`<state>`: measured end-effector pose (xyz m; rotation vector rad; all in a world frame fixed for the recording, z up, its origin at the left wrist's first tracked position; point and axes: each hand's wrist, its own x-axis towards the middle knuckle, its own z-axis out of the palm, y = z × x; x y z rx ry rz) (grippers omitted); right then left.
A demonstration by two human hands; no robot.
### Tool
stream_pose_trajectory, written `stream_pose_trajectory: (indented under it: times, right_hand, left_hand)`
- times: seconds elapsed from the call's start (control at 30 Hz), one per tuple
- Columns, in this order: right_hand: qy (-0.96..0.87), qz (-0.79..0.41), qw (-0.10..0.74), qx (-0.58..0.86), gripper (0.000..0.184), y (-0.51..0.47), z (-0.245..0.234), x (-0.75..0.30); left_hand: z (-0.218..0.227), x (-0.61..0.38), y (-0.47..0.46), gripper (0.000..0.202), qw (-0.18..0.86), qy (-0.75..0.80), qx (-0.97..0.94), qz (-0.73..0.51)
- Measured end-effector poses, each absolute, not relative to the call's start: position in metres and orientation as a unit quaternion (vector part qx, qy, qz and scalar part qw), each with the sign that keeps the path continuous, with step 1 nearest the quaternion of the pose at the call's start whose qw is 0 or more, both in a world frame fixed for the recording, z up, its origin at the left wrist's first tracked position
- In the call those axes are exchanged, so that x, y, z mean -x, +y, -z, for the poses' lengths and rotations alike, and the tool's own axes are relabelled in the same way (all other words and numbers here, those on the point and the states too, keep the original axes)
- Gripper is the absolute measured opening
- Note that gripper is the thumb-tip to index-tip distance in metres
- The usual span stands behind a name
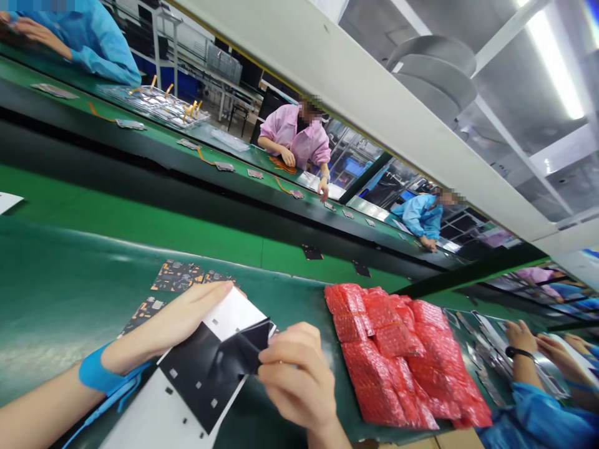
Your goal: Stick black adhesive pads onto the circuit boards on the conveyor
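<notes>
A white sheet point(145, 408) with small square cutouts is tilted in front of me. My left hand point(194, 312), with a blue wrist strap point(96, 371) at its wrist, is closed on the sheet's upper left edge. On the sheet lies a black film point(201, 368), flat on its left part, its upper right corner lifted and bent. My right hand point(299, 374) pinches that lifted corner between thumb and fingers. Just beyond my left hand, dark circuit boards point(175, 276) lie on the green table point(60, 293), partly hidden by the hand and sheet.
Red bubble-wrap packs point(388, 355) are piled to the right. Past them, a co-worker's hands point(521, 340) are near metal parts point(484, 352). Behind the table runs a green conveyor point(224, 240) carrying black boards point(312, 252). Other people sit along the far line.
</notes>
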<state>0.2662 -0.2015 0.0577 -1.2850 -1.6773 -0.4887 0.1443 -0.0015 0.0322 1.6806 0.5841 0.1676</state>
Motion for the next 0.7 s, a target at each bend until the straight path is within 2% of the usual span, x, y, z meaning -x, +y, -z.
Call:
stream_pose_trajectory:
  times: [0.1,0.17,0.23,0.37,0.53,0.7]
  right_hand:
    - [-0.471,0.177,0.681,0.532,0.01,-0.201,-0.045,-0.268]
    - [-0.292,0.15,0.761,0.559,0.007,-0.198,-0.036,-0.271]
    - [-0.181,0.109,0.784,0.584,0.017,-0.194,-0.027,-0.275]
    - [-0.105,0.054,0.798,0.591,0.035,-0.186,-0.013,-0.273]
    - [-0.11,0.052,0.799,0.589,0.031,-0.18,0.007,-0.257]
    - [-0.147,0.021,0.785,0.601,0.028,-0.188,0.028,-0.25]
  left_hand:
    - [-0.03,-0.144,0.008,0.074,0.642,0.218,-0.732,-0.064]
    - [-0.031,-0.142,0.012,0.07,0.607,0.176,-0.773,-0.058]
    - [-0.032,-0.139,0.011,0.068,0.575,0.126,-0.808,0.004]
    - [-0.03,-0.137,-0.009,0.072,0.568,0.069,-0.809,0.132]
    - [-0.022,-0.144,-0.032,0.07,0.602,0.12,-0.788,0.056]
    - [-0.028,-0.149,-0.032,0.067,0.549,0.171,-0.815,0.067]
